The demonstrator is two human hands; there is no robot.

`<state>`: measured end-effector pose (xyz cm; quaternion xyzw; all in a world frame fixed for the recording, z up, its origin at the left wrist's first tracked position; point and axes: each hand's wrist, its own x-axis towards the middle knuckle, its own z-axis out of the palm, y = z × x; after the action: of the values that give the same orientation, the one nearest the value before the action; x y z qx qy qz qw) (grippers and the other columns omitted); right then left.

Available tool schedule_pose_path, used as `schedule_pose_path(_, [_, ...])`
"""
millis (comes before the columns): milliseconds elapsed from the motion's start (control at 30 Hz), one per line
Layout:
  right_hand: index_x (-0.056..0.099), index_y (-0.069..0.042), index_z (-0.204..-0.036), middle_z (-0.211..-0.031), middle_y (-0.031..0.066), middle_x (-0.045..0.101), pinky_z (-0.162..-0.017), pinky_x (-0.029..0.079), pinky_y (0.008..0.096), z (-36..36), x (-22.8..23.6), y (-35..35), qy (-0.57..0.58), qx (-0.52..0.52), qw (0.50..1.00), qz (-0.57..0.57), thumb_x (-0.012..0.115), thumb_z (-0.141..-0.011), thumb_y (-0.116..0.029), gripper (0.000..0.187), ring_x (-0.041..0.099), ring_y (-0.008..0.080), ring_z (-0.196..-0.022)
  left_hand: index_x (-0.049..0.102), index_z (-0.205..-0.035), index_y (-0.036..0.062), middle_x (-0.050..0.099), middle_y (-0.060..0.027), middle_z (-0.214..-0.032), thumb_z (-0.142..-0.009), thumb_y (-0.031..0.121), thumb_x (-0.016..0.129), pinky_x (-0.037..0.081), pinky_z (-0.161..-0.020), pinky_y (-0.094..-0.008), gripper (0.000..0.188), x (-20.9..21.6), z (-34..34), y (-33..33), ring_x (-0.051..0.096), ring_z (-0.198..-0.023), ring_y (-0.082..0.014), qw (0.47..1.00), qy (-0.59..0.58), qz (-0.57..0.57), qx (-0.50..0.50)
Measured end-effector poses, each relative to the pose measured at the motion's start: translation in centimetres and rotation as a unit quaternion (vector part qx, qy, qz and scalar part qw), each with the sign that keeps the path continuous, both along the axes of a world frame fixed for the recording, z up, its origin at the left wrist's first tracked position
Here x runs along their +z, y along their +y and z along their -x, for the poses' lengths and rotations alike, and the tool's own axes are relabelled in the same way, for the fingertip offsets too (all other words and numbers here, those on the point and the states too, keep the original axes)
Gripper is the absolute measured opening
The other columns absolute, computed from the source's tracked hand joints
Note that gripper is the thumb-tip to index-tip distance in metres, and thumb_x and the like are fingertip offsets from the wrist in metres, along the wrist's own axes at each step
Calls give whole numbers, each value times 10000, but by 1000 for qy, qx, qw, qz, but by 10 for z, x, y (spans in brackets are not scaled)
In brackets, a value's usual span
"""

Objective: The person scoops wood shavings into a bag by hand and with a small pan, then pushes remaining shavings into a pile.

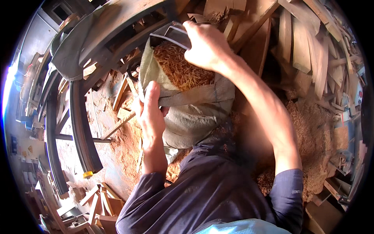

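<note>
The sack (pixel 191 126), pale and of cloth, stands open in front of the person's body, and brown wood shavings (pixel 183 70) fill its mouth. The left hand (pixel 150 115) is at the left side of the folded rim; its fingers grasp the cloth, with the thumb pointing upward. The right hand (pixel 206 46) is above the far part of the opening, and its fingers are bent around a grey frame-like tool (pixel 171 40), whose full shape I cannot tell. To the right, sawdust (pixel 311 132) covers the floor, and wooden pieces (pixel 302 46) are piled farther away. At the left stands a dark metal frame (pixel 82 124).
</note>
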<state>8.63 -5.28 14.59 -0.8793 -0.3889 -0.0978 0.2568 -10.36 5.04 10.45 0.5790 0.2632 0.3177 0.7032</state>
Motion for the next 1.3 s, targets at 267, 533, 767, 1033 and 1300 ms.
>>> schedule_pose_path(267, [574,9,-1189,-940,221,673,-724,569,454,15,30,-20,-114,12,993,28,643,-692,-21,502,680,375,-853,524,-772,94,518,-2,-626,-930,309,648,316,-421,-223,294,-22,-3,8,432,-481,-76,996,-40,52,-59])
schedule_pose_path(533, [572,-41,-1228,-938,189,686,-724,569,416,-24,66,-57,-182,-14,982,40,630,-723,-18,509,689,314,-797,545,-740,122,511,25,-628,-956,292,592,282,-416,-219,278,-34,1,10,402,-464,-62,990,-82,40,-105])
schedule_pose_path(767, [528,20,-1283,-890,121,657,-650,504,335,-5,97,-120,-122,-95,981,-122,628,-685,43,607,650,202,-803,540,-808,67,468,-16,-550,-977,248,541,263,-402,-244,248,-31,-13,1,388,-422,-93,991,-60,21,-120])
schedule_pose_path(1033, [577,-4,-1169,-948,92,660,-771,516,348,25,55,-318,-132,-273,857,-417,678,-714,-61,470,640,206,-839,575,-1252,20,641,-134,-927,-890,257,660,533,-706,-369,442,-52,-35,-15,645,-779,-263,995,90,-29,-34])
schedule_pose_path(1300, [646,-33,-967,-853,70,626,-752,497,364,244,-204,-509,78,-457,501,-731,696,-683,-129,304,606,222,-824,414,-735,128,337,9,-594,-1045,465,335,227,-464,-237,464,-102,-37,-40,283,-495,-85,970,-172,-79,-155])
